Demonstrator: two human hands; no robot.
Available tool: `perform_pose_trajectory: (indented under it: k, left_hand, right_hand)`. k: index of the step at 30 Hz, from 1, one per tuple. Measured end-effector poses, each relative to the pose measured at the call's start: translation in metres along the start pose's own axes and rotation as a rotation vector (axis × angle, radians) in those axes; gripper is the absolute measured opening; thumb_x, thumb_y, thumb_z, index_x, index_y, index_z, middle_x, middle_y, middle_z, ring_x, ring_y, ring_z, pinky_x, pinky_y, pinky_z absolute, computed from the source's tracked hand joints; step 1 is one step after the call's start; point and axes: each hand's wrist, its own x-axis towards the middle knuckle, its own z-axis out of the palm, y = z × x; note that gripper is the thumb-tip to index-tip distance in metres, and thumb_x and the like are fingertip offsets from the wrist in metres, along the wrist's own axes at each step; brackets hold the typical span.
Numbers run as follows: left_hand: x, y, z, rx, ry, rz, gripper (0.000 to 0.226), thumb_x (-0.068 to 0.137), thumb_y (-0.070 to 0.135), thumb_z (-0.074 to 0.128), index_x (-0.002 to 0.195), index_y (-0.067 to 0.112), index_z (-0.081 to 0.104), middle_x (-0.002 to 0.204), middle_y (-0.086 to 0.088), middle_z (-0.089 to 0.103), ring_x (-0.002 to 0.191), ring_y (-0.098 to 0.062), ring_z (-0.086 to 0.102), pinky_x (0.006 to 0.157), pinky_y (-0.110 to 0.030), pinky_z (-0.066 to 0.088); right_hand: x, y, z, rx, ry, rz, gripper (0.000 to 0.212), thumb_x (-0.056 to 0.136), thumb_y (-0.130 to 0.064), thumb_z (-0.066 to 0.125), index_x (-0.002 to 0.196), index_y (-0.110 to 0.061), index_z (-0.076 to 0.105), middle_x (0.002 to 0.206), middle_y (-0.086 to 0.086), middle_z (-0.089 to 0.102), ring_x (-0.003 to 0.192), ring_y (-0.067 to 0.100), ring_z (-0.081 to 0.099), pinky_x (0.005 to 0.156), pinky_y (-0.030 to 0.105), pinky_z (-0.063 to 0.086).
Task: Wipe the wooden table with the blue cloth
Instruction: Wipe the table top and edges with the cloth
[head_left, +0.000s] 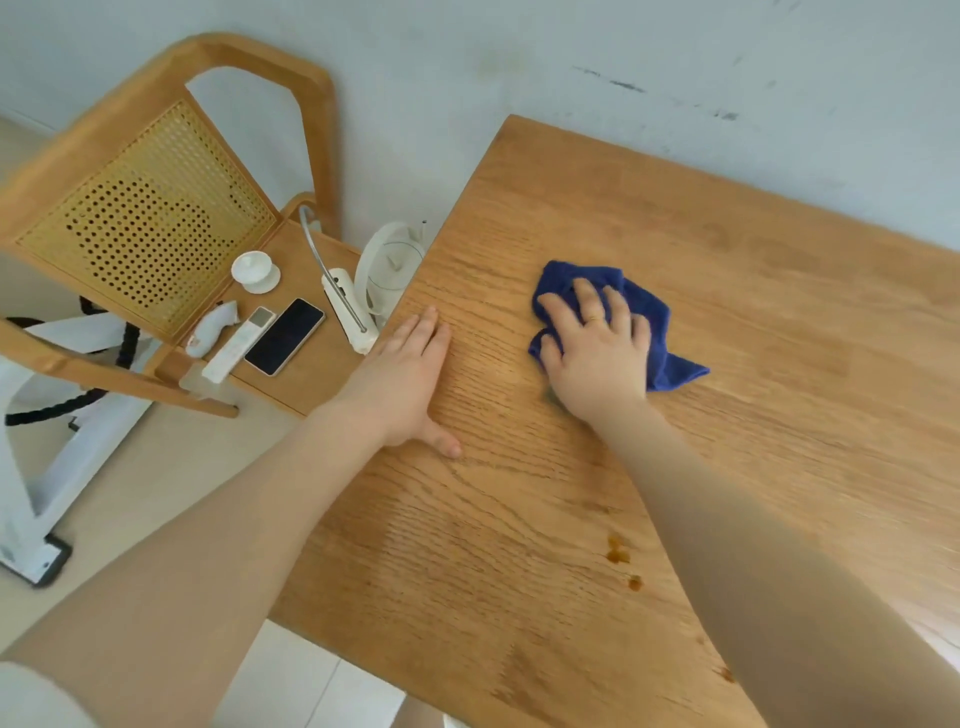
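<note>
The wooden table (727, 291) fills the right and middle of the head view. A crumpled blue cloth (657, 317) lies on it near the far left part. My right hand (592, 348) presses flat on the cloth with fingers spread, a ring on one finger. My left hand (405, 379) rests flat on the table beside its left edge, fingers straight and together, holding nothing. A few small brown stains (619, 555) mark the wood near my right forearm.
A wooden chair (156, 208) with a cane back stands left of the table. Its seat holds a phone (284, 335), a white remote (238, 344), a small white cup (254, 270), a power strip (349, 312) and a white round appliance (389, 265). A pale wall runs behind.
</note>
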Motion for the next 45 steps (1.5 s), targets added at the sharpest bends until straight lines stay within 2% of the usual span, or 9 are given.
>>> perform_pose_trajectory:
  k: [7,11,15,18,21,25,30,38,45]
  left_hand:
    - [-0.003,0.0,-0.003,-0.034,0.061,0.013,0.141,0.051,0.064,0.075,0.146,0.012,-0.016,0.156,-0.005,-0.016,0.145,-0.018,-0.01,0.116,-0.031,0.005]
    - [-0.014,-0.02,0.003,-0.119,0.14,0.11,0.141,0.053,0.066,0.073,0.145,0.016,-0.021,0.157,-0.002,-0.014,0.144,-0.016,-0.011,0.116,-0.032,0.003]
    - [-0.034,-0.073,0.002,-0.385,0.018,0.151,0.114,0.066,0.053,0.072,0.149,0.021,0.002,0.157,0.005,0.005,0.144,-0.011,0.005,0.118,-0.032,0.011]
    - [-0.044,-0.113,-0.002,-0.545,0.256,0.14,0.069,0.085,0.025,0.063,0.144,0.019,0.029,0.145,0.006,0.036,0.136,-0.01,0.029,0.115,-0.034,0.023]
    - [-0.051,-0.127,-0.009,-0.501,0.342,0.19,0.052,0.089,0.007,0.053,0.138,0.015,0.039,0.132,0.001,0.052,0.128,-0.013,0.041,0.105,-0.025,0.029]
    - [-0.056,-0.124,-0.009,-0.396,0.258,0.353,0.052,0.09,0.008,0.053,0.139,0.015,0.038,0.137,0.0,0.047,0.13,-0.013,0.037,0.101,-0.018,0.023]
    - [-0.058,-0.119,0.0,-0.39,0.195,0.425,0.05,0.094,0.011,0.046,0.142,0.02,0.034,0.145,0.004,0.037,0.133,-0.006,0.029,0.106,-0.019,0.022]
    - [-0.047,-0.066,0.009,-0.009,0.044,0.451,0.105,0.068,0.057,0.071,0.146,0.008,0.02,0.158,-0.005,0.008,0.144,-0.019,0.012,0.115,-0.031,0.018]
    - [-0.037,-0.036,0.018,0.175,-0.003,0.388,0.126,0.06,0.071,0.065,0.149,0.018,-0.007,0.156,-0.01,-0.017,0.144,-0.024,-0.009,0.116,-0.038,0.005]
  right_hand:
    - [-0.065,-0.035,0.0,-0.001,-0.172,-0.426,0.049,0.084,-0.042,0.031,0.128,-0.034,0.051,0.142,0.004,0.045,0.131,0.034,0.039,0.101,0.054,0.032]
    - [-0.019,-0.043,0.0,0.0,-0.155,-0.089,0.046,0.095,-0.042,0.03,0.141,-0.041,0.026,0.156,-0.002,0.015,0.143,0.027,0.008,0.11,0.048,0.012]
    - [-0.019,-0.103,0.015,0.068,-0.049,0.173,0.044,0.096,-0.038,0.031,0.14,-0.039,0.028,0.157,0.0,0.012,0.143,0.03,0.003,0.11,0.052,0.007]
    - [-0.047,-0.154,0.032,0.078,0.004,0.022,0.042,0.091,-0.036,0.034,0.131,-0.034,0.046,0.149,0.006,0.034,0.138,0.036,0.023,0.107,0.055,0.018]
    - [-0.074,-0.182,0.037,0.046,-0.034,-0.137,0.041,0.082,-0.039,0.034,0.113,-0.033,0.061,0.135,0.005,0.053,0.127,0.036,0.044,0.099,0.056,0.034]
    - [-0.062,-0.159,0.033,0.022,-0.037,-0.215,0.044,0.084,-0.043,0.036,0.121,-0.032,0.057,0.139,0.005,0.049,0.129,0.034,0.043,0.1,0.053,0.034]
    - [-0.043,-0.125,0.02,0.033,-0.016,0.222,0.045,0.096,-0.043,0.034,0.14,-0.037,0.03,0.156,0.001,0.016,0.143,0.028,0.009,0.113,0.048,0.01]
    - [-0.124,-0.126,0.027,0.033,-0.036,-0.078,0.046,0.087,-0.045,0.034,0.128,-0.035,0.05,0.143,0.004,0.043,0.133,0.034,0.036,0.104,0.054,0.027]
    - [-0.07,-0.05,0.005,0.074,-0.026,0.38,0.044,0.095,-0.045,0.034,0.139,-0.043,0.029,0.156,-0.003,0.014,0.143,0.024,0.006,0.113,0.048,0.006]
